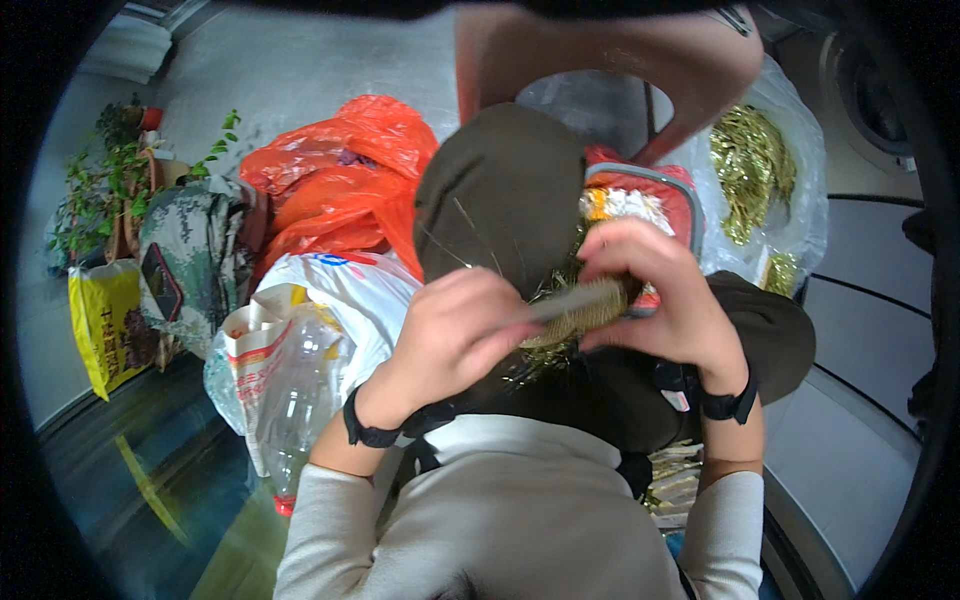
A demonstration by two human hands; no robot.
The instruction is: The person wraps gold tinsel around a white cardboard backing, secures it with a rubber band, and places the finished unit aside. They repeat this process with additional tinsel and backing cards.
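Above my lap, my left hand (469,326) grips a thin flat strip (570,300), blurred by motion, that reaches towards the right. My right hand (656,292) curls around a gold-coloured bundle (589,315) with fine ridges, its fingers partly hidden behind it. The strip lies across or just in front of the bundle; whether they touch I cannot tell. Loose gold tinsel (536,364) hangs around and below the bundle, over my dark trousers. A few thin strands lie on my knee (499,195). Black bands circle both wrists.
A red container with a grey rim (697,202) holds white and orange items beyond my right hand. Clear plastic with gold tinsel (754,165) lies at right, near a brown plastic stool (600,45). Orange bags (337,180), a white bag (352,292) and a clear bottle (296,405) are at left.
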